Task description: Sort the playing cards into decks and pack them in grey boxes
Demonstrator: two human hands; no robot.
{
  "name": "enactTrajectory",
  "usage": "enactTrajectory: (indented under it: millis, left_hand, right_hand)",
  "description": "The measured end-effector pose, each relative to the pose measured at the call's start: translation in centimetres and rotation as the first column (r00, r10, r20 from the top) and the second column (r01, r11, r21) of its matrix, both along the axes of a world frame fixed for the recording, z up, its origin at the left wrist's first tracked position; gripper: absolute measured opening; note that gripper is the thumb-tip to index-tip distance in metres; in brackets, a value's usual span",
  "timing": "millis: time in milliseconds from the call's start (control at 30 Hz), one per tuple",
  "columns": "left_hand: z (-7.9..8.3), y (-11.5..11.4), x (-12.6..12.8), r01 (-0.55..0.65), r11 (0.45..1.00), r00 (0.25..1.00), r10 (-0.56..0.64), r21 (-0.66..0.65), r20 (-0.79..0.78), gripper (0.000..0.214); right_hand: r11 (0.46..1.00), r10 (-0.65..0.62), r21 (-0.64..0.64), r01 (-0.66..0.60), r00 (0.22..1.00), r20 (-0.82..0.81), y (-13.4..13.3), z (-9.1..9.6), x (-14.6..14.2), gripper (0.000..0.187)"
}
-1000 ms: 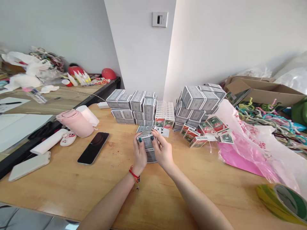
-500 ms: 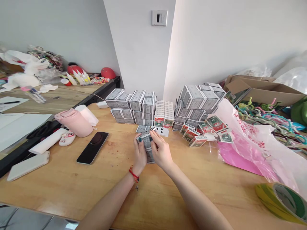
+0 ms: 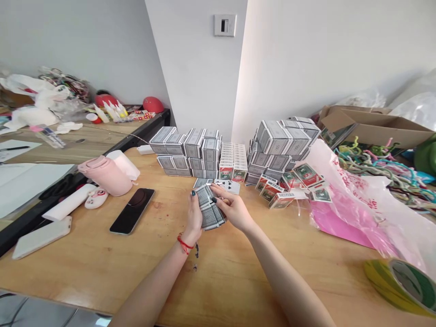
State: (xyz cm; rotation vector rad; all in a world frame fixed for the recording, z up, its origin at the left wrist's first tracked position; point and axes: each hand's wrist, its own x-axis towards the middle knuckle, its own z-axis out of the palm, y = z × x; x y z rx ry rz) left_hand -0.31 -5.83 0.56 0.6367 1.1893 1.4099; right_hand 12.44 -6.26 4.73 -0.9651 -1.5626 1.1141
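From my end I see the playing cards [image 3: 206, 200] lying between the two hands over the wooden table [image 3: 160, 281], grey patterned backs up, their near right edge slightly splayed. They sit to the right of the left hand [image 3: 195, 218] and to the left of the right hand [image 3: 235, 210].

I read the left hand as half curled round the left edge, its thumb along that side; its fingers go under the cards, where I can't see them. The right hand is bent over the right side, thumb on the backs and fingertips at the far right corner, only a card packet's thickness open as far as I can tell.

Just beyond the cards I have a face-down pile [image 3: 200, 182] and, to its right, face-up cards [image 3: 231, 186]; farther off, two rows of card boxes [image 3: 233, 170].
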Motion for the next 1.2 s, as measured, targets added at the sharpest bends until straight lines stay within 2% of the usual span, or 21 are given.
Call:
enactTrajectory:
  millis: [267,400,633,800,900,1000,1100,1200]
  left_hand:
    - [0.2,-0.1,0.0,-0.007,0.997,0.998,0.012,0.078,-0.065,0.043]
    - [0.1,-0.1,0.0,-0.001,0.995,0.998,0.008,0.104,-0.061,0.042]
    - [-0.1,-0.2,0.1,-0.010,0.985,0.995,0.027,0.174,-0.095,0.041]
    - [-0.4,-0.3,0.3,-0.024,0.986,0.991,0.045,0.167,-0.126,0.040]
    - [-0.2,-0.2,0.0,0.025,0.977,0.994,0.000,0.213,-0.113,0.041]
    - [0.8,-0.1,-0.7,0.111,0.946,0.987,-0.068,0.305,-0.146,0.047]
    - [2.0,-0.3,-1.3,0.135,0.932,0.971,-0.057,0.336,-0.233,0.068]
    - [2.7,-0.6,-1.5,0.097,0.931,0.958,0.009,0.352,-0.287,0.071]
  right_hand:
    - [0.986,-0.128,0.104,0.128,0.992,-0.003,-0.3,-0.9,-1.3,0.038]
    - [0.976,-0.150,0.167,0.139,0.987,0.058,-0.5,-1.2,-1.6,0.038]
    - [0.940,-0.204,0.323,0.111,0.941,0.269,-1.2,-0.6,-1.7,0.041]
    - [0.910,-0.213,0.408,0.070,0.925,0.315,-1.2,-0.2,-1.5,0.043]
    - [0.900,-0.176,0.435,0.030,0.937,0.301,-0.9,0.1,-0.9,0.042]
    - [0.895,-0.096,0.445,-0.020,0.967,0.237,-0.5,0.2,-0.2,0.035]
    - [0.904,-0.055,0.428,-0.004,0.991,0.125,-0.4,-0.1,-0.1,0.027]
    - [0.922,-0.041,0.385,0.028,0.999,0.026,-0.5,-0.4,-0.4,0.021]
